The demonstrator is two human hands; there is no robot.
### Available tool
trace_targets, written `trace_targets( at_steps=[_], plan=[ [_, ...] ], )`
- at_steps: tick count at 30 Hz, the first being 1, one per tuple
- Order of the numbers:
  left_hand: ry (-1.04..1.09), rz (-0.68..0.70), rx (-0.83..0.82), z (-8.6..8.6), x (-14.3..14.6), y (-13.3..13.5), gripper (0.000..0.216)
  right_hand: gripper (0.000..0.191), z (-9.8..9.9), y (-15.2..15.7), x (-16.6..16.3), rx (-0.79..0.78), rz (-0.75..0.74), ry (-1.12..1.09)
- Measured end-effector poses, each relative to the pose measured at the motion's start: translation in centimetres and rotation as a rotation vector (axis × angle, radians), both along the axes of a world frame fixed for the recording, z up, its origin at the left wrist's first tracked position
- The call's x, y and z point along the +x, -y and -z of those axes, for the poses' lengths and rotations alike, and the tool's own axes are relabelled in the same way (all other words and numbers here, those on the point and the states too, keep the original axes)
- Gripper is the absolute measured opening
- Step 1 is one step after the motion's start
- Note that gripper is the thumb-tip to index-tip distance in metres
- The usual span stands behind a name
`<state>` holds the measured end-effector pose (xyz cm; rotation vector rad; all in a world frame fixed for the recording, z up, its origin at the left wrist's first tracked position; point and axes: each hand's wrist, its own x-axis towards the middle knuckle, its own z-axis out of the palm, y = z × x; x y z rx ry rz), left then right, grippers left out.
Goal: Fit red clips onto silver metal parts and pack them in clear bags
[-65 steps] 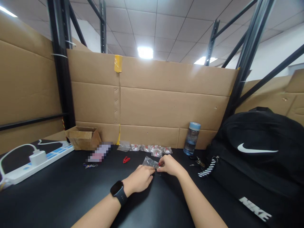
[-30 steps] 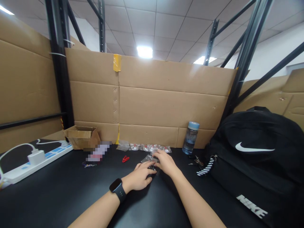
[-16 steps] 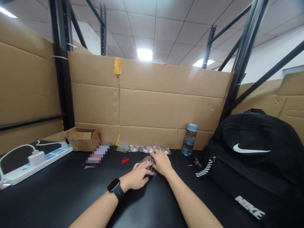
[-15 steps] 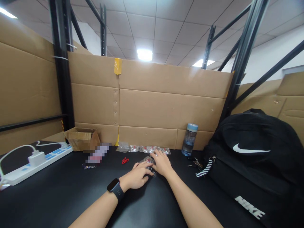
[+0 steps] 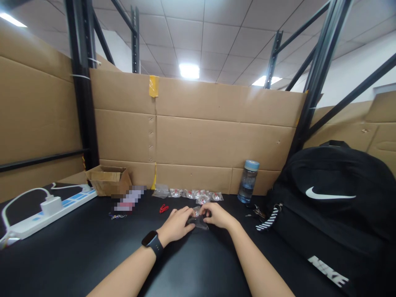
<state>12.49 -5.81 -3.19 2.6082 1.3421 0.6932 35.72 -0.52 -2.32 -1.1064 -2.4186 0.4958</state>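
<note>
A clear plastic bag (image 5: 199,223) lies low over the black tabletop between my two hands, with something shiny near its far end that I cannot make out. My left hand (image 5: 178,223) pinches the bag's left side, thumb toward me. On the other side my right hand (image 5: 217,215) has its fingers curled and closed on the bag's right edge. Just beyond my fingers sits a small round item in clear wrapping (image 5: 203,199), silvery with a red centre. Several similar wrapped items (image 5: 189,193) form a row behind it, along the cardboard wall.
Flat clear bags (image 5: 161,191) end the row at left, near a red clip-like object (image 5: 163,208). Farther left are a cardboard box (image 5: 109,180) and a white power strip (image 5: 52,211). A water bottle (image 5: 248,181), keys (image 5: 259,211) and a black backpack (image 5: 334,206) stand right.
One round wrapped item now shows by the row, beyond my hands. My right hand has drawn back toward me and right, and the clear bag shows between both hands.
</note>
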Motion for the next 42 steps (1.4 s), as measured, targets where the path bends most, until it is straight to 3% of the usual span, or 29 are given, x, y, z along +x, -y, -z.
trace_targets(
  at_steps=[5,12,17,20,22,24,28,31,37,42],
  plan=[
    [0.113,-0.038,0.01,-0.4,0.0,-0.4,0.012,0.006,-0.1,0.1,-0.5,0.045,-0.025,-0.08],
    [0.398,-0.033,0.02,-1.0,0.2,-0.4,0.019,0.004,-0.8,0.8,-0.9,0.031,-0.011,-0.162],
    [0.468,0.001,-0.031,-0.8,0.1,-0.6,0.015,0.011,-0.7,1.1,-1.2,-0.004,-0.016,-0.15],
    [0.434,0.057,-0.083,-0.5,-0.1,-0.8,0.032,0.012,-1.0,1.0,-1.1,-0.044,-0.029,-0.169],
    [0.392,0.07,-0.079,-0.6,-0.2,-0.8,0.024,0.015,-1.4,1.0,-0.9,-0.048,-0.031,-0.184],
    [0.404,0.037,-0.038,-0.8,-0.1,-0.6,0.008,0.021,-1.8,1.1,-0.8,-0.027,-0.021,-0.245],
    [0.586,-0.063,0.043,-1.8,0.1,-0.2,0.02,0.034,-2.5,1.3,-1.0,-0.004,0.003,-0.495],
    [0.685,-0.057,0.012,-2.2,0.1,-0.1,0.023,0.04,-2.5,1.4,-1.5,-0.082,0.025,-0.572],
    [0.619,-0.105,0.049,-2.0,-0.3,-0.4,0.014,0.042,-1.8,1.4,-2.1,-0.229,0.048,-0.637],
    [0.533,-0.068,-0.035,-2.0,-0.2,-0.2,0.01,0.031,-1.6,0.9,-1.2,-0.269,-0.021,-0.485]
  ],
)
